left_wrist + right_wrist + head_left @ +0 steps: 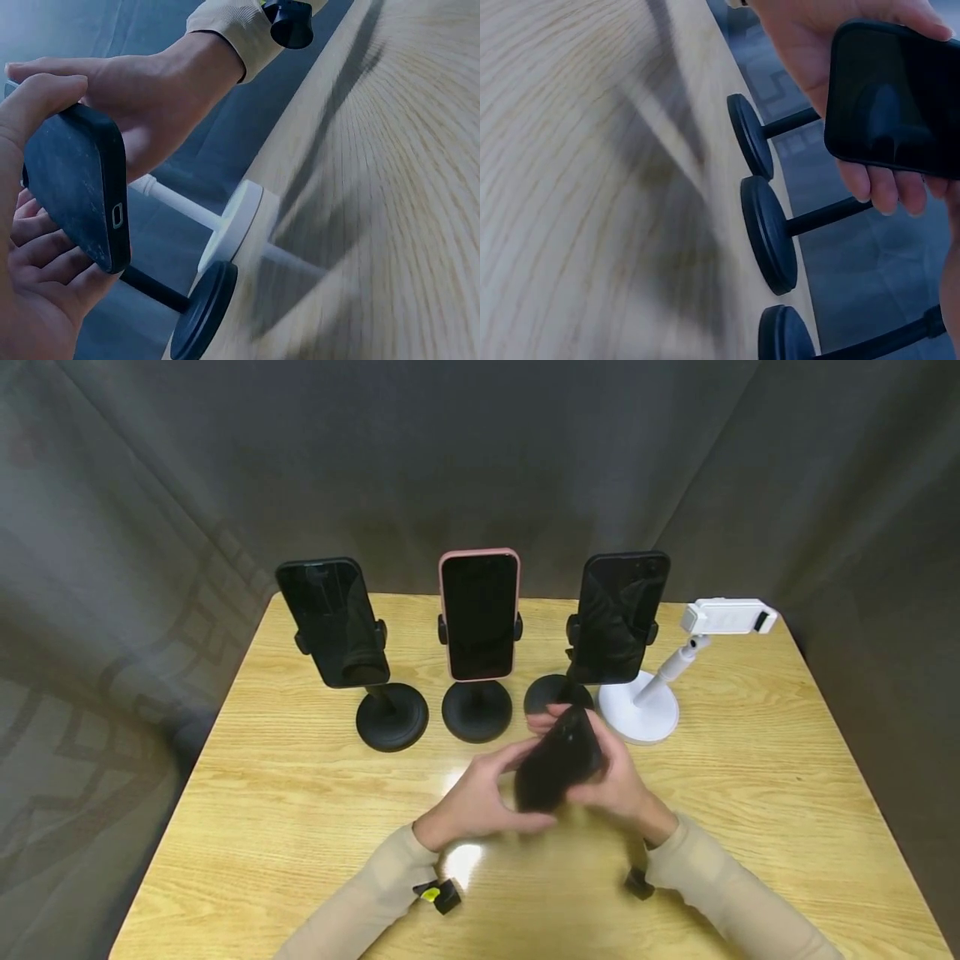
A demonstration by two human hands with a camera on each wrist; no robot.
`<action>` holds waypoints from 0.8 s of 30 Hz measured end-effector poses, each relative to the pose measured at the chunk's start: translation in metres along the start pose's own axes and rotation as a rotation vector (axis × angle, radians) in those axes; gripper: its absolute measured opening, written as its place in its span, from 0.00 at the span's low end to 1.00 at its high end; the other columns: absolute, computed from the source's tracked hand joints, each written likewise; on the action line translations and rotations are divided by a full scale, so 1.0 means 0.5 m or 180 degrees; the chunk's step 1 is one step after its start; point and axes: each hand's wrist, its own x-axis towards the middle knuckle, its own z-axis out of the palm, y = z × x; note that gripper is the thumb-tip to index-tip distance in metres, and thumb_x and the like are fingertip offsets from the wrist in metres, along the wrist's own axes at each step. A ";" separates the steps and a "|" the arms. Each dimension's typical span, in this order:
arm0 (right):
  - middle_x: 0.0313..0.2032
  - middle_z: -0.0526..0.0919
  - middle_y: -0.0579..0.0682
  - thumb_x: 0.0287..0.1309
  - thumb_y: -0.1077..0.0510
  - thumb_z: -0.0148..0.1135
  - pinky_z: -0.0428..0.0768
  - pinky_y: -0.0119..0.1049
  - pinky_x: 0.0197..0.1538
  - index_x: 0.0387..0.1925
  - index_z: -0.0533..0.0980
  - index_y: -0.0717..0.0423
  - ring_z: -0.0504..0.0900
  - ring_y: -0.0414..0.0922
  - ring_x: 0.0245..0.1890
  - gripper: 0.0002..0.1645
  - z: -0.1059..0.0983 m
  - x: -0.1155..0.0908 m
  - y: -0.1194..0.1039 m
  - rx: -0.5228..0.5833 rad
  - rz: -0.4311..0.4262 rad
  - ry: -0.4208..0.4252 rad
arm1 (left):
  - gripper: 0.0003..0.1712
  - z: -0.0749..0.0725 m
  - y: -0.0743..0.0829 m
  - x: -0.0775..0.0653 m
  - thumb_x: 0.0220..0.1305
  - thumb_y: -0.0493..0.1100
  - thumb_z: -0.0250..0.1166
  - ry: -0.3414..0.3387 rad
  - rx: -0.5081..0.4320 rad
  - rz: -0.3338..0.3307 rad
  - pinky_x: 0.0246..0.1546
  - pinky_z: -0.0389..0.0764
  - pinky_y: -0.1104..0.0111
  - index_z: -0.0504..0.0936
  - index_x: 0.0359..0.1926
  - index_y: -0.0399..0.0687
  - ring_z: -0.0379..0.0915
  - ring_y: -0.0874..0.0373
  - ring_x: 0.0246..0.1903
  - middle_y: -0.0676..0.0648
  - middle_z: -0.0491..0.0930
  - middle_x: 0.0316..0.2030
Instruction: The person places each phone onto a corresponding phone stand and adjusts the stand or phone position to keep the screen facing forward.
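Above the table's middle, both hands hold a dark smartphone (pixel 558 762) in a black case, tilted and slightly blurred. My left hand (pixel 483 793) grips it from the left, fingers along its far side and thumb toward me. From the other side my right hand (pixel 618 777) grips it near the upper end. The right wrist view shows the phone's dark screen (pixel 892 97), with left fingertips below its edge. In the left wrist view, the case's scuffed back (pixel 67 180) and charging port appear. Beyond the hands, a white phone stand (pixel 641 710) has an unoccupied clamp (pixel 727 616).
Three black stands hold upright phones along the back: a black one (pixel 333 622) at left, a pink-cased one (pixel 480 614) in the middle and another black one (pixel 621 618) at right. The wooden table (pixel 285 827) ends at a grey curtain (pixel 480 468).
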 end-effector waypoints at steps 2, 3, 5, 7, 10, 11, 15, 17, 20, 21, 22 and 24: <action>0.65 0.78 0.63 0.60 0.45 0.75 0.71 0.39 0.72 0.70 0.59 0.78 0.77 0.52 0.68 0.54 -0.002 0.000 -0.006 0.0019 -0.0019 0.0028 | 0.53 0.005 0.001 0.004 0.47 0.40 0.84 -0.0013 -0.0009 0.0034 0.67 0.76 0.64 0.69 0.74 0.44 0.74 0.57 0.66 0.47 0.74 0.70; 0.65 0.78 0.64 0.60 0.46 0.75 0.71 0.39 0.72 0.70 0.59 0.78 0.77 0.52 0.68 0.54 -0.003 0.000 -0.010 0.0037 -0.0026 0.0035 | 0.53 0.007 0.002 0.006 0.47 0.40 0.84 -0.0019 -0.0018 0.0049 0.67 0.75 0.64 0.69 0.74 0.44 0.73 0.57 0.67 0.47 0.74 0.70; 0.64 0.79 0.64 0.60 0.47 0.75 0.71 0.40 0.72 0.69 0.59 0.79 0.77 0.53 0.67 0.54 -0.006 0.000 -0.016 0.0052 -0.0038 0.0054 | 0.53 0.012 0.004 0.010 0.48 0.39 0.84 -0.0032 -0.0025 0.0074 0.67 0.75 0.64 0.68 0.74 0.43 0.73 0.56 0.67 0.46 0.73 0.70; 0.63 0.79 0.65 0.60 0.48 0.76 0.72 0.40 0.72 0.68 0.59 0.81 0.78 0.53 0.66 0.54 -0.010 0.000 -0.022 0.0048 -0.0064 0.0076 | 0.53 0.017 0.005 0.015 0.48 0.39 0.84 -0.0054 -0.0022 0.0093 0.67 0.75 0.64 0.68 0.74 0.43 0.72 0.56 0.67 0.46 0.73 0.71; 0.62 0.80 0.66 0.59 0.48 0.76 0.73 0.40 0.72 0.66 0.59 0.84 0.79 0.53 0.65 0.54 -0.018 0.000 -0.029 -0.0033 -0.0142 0.0108 | 0.54 0.024 0.009 0.023 0.48 0.40 0.84 -0.0095 -0.0031 0.0086 0.68 0.74 0.65 0.67 0.75 0.45 0.71 0.58 0.68 0.48 0.72 0.71; 0.61 0.80 0.66 0.58 0.48 0.77 0.73 0.40 0.71 0.65 0.59 0.85 0.80 0.53 0.64 0.55 -0.020 0.001 -0.031 -0.0067 -0.0181 0.0110 | 0.54 0.026 0.010 0.025 0.49 0.41 0.84 -0.0111 -0.0045 0.0077 0.69 0.73 0.65 0.67 0.75 0.46 0.70 0.58 0.69 0.49 0.72 0.72; 0.59 0.82 0.66 0.58 0.48 0.77 0.73 0.41 0.71 0.64 0.60 0.87 0.81 0.53 0.63 0.55 -0.032 0.005 -0.036 -0.0184 -0.0347 0.0132 | 0.52 0.032 0.017 0.035 0.51 0.42 0.82 -0.0145 -0.0146 -0.0018 0.70 0.71 0.65 0.66 0.76 0.50 0.69 0.60 0.69 0.51 0.71 0.72; 0.58 0.83 0.66 0.57 0.48 0.78 0.74 0.41 0.71 0.63 0.61 0.86 0.82 0.53 0.62 0.54 -0.037 0.008 -0.039 -0.0212 -0.0403 0.0160 | 0.52 0.035 0.021 0.040 0.52 0.42 0.82 -0.0139 -0.0163 -0.0078 0.70 0.71 0.65 0.66 0.76 0.51 0.69 0.60 0.69 0.52 0.71 0.72; 0.57 0.83 0.65 0.57 0.49 0.78 0.75 0.40 0.70 0.64 0.63 0.84 0.82 0.53 0.61 0.53 -0.042 0.013 -0.047 -0.0183 -0.0440 0.0212 | 0.52 0.039 0.026 0.049 0.52 0.42 0.82 -0.0121 -0.0140 -0.0058 0.70 0.71 0.66 0.66 0.76 0.51 0.69 0.61 0.69 0.51 0.71 0.72; 0.56 0.84 0.65 0.57 0.49 0.78 0.75 0.40 0.69 0.64 0.63 0.83 0.83 0.53 0.60 0.52 -0.044 0.015 -0.051 -0.0169 -0.0449 0.0230 | 0.52 0.040 0.028 0.053 0.52 0.42 0.82 -0.0118 -0.0113 -0.0021 0.70 0.71 0.66 0.65 0.76 0.50 0.69 0.60 0.69 0.51 0.71 0.72; 0.56 0.84 0.66 0.57 0.50 0.79 0.76 0.40 0.69 0.64 0.63 0.83 0.83 0.53 0.60 0.51 -0.045 0.017 -0.055 -0.0139 -0.0462 0.0242 | 0.53 0.042 0.030 0.058 0.51 0.42 0.82 -0.0113 -0.0086 0.0022 0.70 0.71 0.67 0.66 0.76 0.49 0.69 0.60 0.69 0.50 0.71 0.72; 0.55 0.84 0.66 0.57 0.52 0.79 0.77 0.40 0.68 0.64 0.64 0.83 0.83 0.53 0.60 0.50 -0.047 0.022 -0.064 -0.0098 -0.0498 0.0271 | 0.53 0.046 0.034 0.067 0.51 0.41 0.83 -0.0114 -0.0028 0.0151 0.69 0.71 0.67 0.65 0.75 0.47 0.68 0.60 0.69 0.49 0.71 0.72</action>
